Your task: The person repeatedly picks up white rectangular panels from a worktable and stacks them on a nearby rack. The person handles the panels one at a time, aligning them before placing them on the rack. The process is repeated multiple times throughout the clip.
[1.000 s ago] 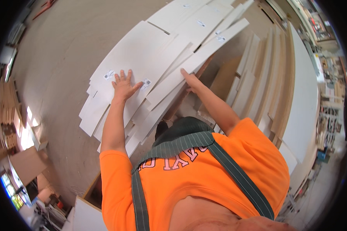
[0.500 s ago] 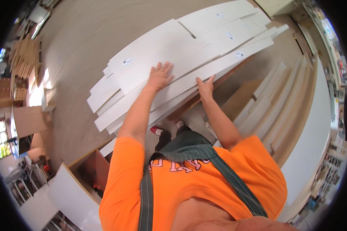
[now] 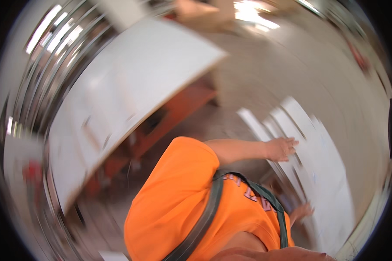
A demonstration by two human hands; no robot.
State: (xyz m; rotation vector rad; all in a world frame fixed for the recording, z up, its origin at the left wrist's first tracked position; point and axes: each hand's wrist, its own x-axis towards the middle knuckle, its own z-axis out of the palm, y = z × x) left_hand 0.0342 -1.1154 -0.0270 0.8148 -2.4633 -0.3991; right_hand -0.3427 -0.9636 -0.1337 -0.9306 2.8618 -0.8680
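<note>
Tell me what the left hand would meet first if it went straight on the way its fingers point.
Probably the stacked white panels: in the picture they lie just beyond the fingertips of the left hand. Motion blur leaves unclear whether it already touches them or would pass above.

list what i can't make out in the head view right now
Left hand, head view: motion blur hides whether it presses on the white boards.
Right hand, head view: blurred, its forearm mostly hidden behind the orange shirt.
Red shape, head view, far left: too blurred to identify.
</note>
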